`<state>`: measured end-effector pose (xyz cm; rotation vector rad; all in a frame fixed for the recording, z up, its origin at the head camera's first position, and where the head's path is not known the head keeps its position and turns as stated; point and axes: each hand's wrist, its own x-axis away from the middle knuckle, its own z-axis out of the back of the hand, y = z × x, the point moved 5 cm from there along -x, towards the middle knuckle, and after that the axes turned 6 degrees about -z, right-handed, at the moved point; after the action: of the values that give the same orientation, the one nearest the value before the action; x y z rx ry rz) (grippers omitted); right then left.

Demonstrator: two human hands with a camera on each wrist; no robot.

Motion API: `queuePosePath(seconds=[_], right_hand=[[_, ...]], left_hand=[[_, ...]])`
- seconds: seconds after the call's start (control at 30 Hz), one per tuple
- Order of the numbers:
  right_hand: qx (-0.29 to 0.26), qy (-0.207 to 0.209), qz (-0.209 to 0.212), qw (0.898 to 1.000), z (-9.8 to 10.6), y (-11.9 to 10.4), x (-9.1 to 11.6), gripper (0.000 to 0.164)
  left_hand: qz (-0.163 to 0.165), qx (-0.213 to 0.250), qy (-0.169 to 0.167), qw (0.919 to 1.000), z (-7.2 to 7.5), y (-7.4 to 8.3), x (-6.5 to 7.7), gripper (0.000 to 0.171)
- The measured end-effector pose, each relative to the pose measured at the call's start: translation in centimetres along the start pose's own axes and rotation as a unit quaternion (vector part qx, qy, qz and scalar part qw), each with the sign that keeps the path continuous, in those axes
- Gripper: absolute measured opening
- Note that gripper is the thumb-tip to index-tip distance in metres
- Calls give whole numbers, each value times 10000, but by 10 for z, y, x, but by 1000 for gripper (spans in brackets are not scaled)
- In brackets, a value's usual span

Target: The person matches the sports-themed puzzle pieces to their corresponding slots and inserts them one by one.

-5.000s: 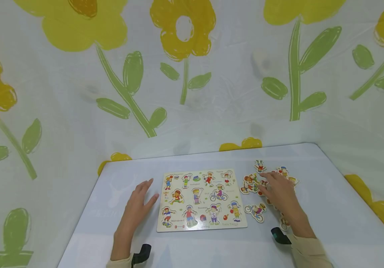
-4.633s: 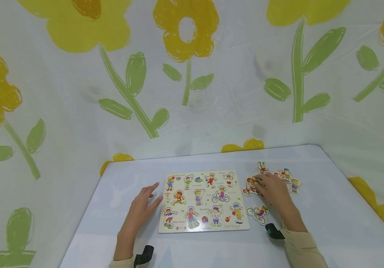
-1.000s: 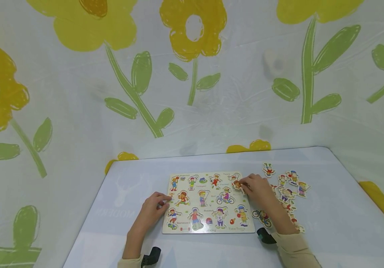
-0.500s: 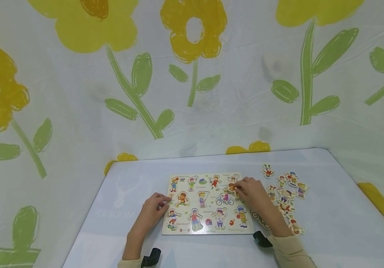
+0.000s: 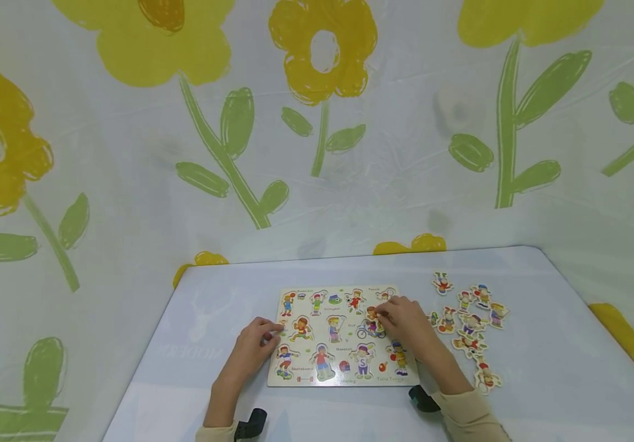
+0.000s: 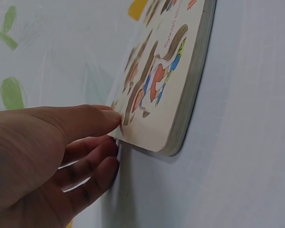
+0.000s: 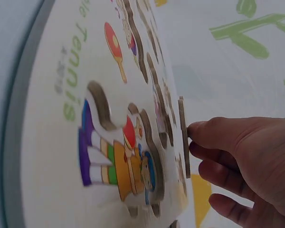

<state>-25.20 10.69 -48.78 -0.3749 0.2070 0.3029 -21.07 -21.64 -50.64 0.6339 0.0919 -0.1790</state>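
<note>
Piece (image 5: 371, 314) pinched in my right hand (image 5: 407, 322) above the board (image 5: 319, 333); my left hand (image 5: 253, 348), fingers loosely bent, touches its edge.

Cream puzzle board (image 5: 317, 337) flat on table, printed recesses face up; left hand (image 5: 253, 344) touches its left edge. Brown-haired figure piece (image 5: 371, 314) pinched by right hand (image 5: 408, 322) over the bicycle recess. Loose pieces (image 5: 473, 323) scattered right.

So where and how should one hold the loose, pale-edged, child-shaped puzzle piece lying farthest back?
Likely pinch the piece by opposite edges at its middle, from above: it lies flat, with space separating it from the other loose pieces.
</note>
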Motion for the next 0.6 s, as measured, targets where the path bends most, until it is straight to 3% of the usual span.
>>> queuePosePath(seconds=[0.6], right_hand=[[-106, -39, -38, 9999, -10, -24, -2, 12]], left_hand=[[7, 88, 66, 9999, 0, 2, 0, 24]])
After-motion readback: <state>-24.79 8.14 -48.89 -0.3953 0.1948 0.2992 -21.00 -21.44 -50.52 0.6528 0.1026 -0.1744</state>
